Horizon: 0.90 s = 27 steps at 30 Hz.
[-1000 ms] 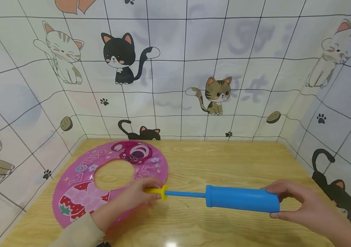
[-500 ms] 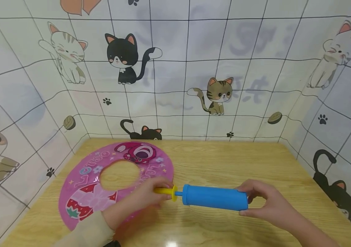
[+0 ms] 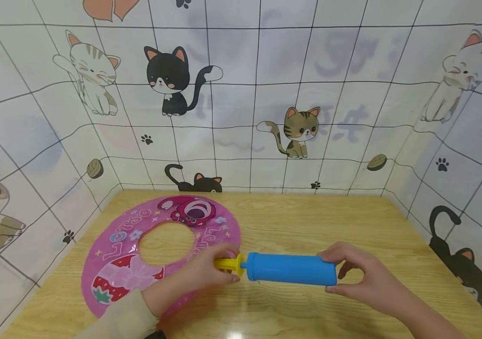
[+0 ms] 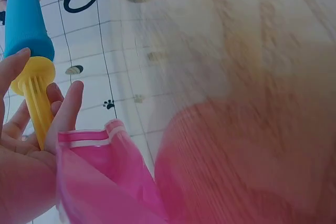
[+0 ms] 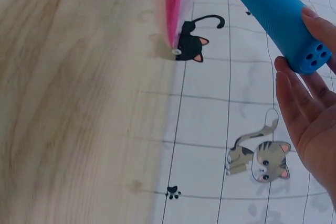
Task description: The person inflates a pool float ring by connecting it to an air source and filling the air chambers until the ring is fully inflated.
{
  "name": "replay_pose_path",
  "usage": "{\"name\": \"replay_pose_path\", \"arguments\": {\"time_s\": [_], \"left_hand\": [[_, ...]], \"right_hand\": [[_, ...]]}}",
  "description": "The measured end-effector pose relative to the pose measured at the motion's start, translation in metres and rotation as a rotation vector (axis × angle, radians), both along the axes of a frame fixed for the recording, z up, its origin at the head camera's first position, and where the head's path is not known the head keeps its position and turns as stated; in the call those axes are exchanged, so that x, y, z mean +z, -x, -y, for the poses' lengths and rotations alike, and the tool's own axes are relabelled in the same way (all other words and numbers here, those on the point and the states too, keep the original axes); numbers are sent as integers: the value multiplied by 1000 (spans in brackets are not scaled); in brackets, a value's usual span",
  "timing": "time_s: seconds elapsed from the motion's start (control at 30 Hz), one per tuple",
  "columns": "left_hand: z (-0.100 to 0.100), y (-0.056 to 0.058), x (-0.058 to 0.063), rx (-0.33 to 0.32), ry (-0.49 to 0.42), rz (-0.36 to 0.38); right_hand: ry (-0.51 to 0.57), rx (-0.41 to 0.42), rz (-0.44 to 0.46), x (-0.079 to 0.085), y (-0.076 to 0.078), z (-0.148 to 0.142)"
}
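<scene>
A blue hand pump [image 3: 289,269] lies level across the two hands in the head view, held above the table. My left hand [image 3: 208,270] holds its yellow handle [image 4: 37,103] between thumb and fingers. At the far end of the barrel, my right hand [image 3: 361,275] pinches with thumb on one side and fingers on the other. Small round holes show in the barrel's end face in the right wrist view. Only a short stub of the blue rod shows between handle and barrel. A flat pink swim ring [image 3: 116,240] lies beneath the left forearm, partly covered by it.
The wooden table [image 3: 309,216] runs back to a white cloth wall [image 3: 232,103] printed with cats and grid lines. Similar cloth stands at both sides. A pink edge of the ring [image 4: 105,166] rises near the left hand in the left wrist view.
My right hand has moved left with the barrel, and the long exposed rod has slid almost fully into it. The left hand keeps hold of the handle, shifting slightly in the view.
</scene>
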<state>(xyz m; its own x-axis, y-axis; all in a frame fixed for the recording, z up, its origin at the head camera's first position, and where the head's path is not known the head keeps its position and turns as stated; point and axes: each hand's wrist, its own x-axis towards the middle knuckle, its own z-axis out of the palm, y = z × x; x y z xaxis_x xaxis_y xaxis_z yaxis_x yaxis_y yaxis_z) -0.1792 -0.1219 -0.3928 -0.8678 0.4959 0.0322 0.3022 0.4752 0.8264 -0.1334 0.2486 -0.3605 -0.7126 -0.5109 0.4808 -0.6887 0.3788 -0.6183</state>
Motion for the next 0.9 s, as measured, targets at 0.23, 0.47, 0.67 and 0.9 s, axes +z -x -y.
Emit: {"name": "replay_pose_path", "arguments": {"time_s": [0.23,0.47,0.67,0.9], "left_hand": [[12,4,-4,45,38,40],[24,6,-4,37,57,57],[31,8,-5,26,69,43],[31,8,-5,40,59,66]], "right_hand": [[-25,-38,-23,3,-3,-27],[-39,-77,-14,7,-8,-55],[-100,-165,15,16,-14,-73],[-76,-163,28,15,-12,-71]]}}
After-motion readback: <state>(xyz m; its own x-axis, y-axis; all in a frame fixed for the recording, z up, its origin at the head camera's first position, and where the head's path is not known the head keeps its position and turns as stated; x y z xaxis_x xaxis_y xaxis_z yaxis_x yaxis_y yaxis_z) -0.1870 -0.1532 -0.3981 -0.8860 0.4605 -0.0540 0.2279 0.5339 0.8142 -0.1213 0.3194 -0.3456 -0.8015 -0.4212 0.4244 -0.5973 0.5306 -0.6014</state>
